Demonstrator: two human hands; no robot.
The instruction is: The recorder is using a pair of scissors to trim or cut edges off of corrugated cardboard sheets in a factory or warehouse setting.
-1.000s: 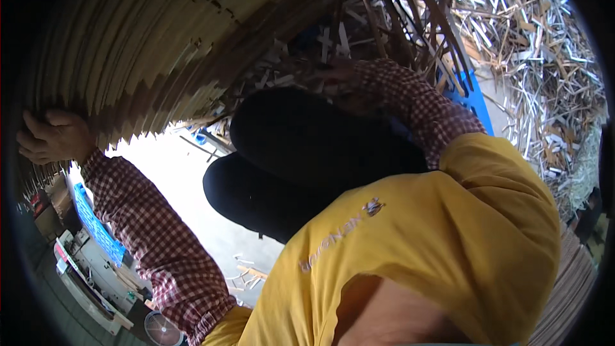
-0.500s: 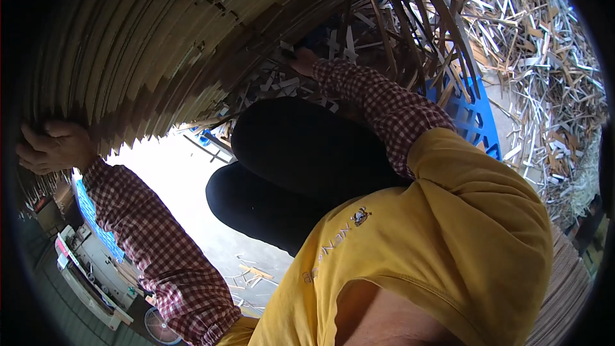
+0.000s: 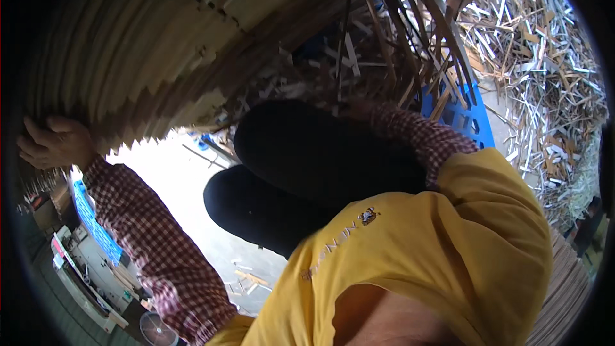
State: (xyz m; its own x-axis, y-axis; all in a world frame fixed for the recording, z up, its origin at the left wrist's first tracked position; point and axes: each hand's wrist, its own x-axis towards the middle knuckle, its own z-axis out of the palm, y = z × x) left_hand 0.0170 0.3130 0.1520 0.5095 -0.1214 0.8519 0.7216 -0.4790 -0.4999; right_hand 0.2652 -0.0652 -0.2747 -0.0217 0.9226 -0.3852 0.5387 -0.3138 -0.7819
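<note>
A tall stack of brown cardboard sheets (image 3: 160, 45) with jagged edges fills the upper left. My left hand (image 3: 54, 144) rests against the edge of this stack at the far left, its fingers bent a little and apart. My right hand (image 3: 355, 110) is low in the shadow just beyond my dark-clad knees, close to loose cardboard strips (image 3: 351, 54). It is dim and smeared by motion, so its fingers and anything in them cannot be made out. Checked sleeves cover both forearms.
Long brown strips (image 3: 442, 19) hang at the top right. Behind them stands a blue plastic pallet (image 3: 458, 115) with openings. A large heap of cardboard scraps (image 3: 538, 57) covers the floor on the right. A fan (image 3: 157, 330) and a pale machine (image 3: 90, 275) are at the lower left.
My right hand has drawn back from the foot of the stack, toward the right and nearer my body. My left hand stays at the stack's edge.
</note>
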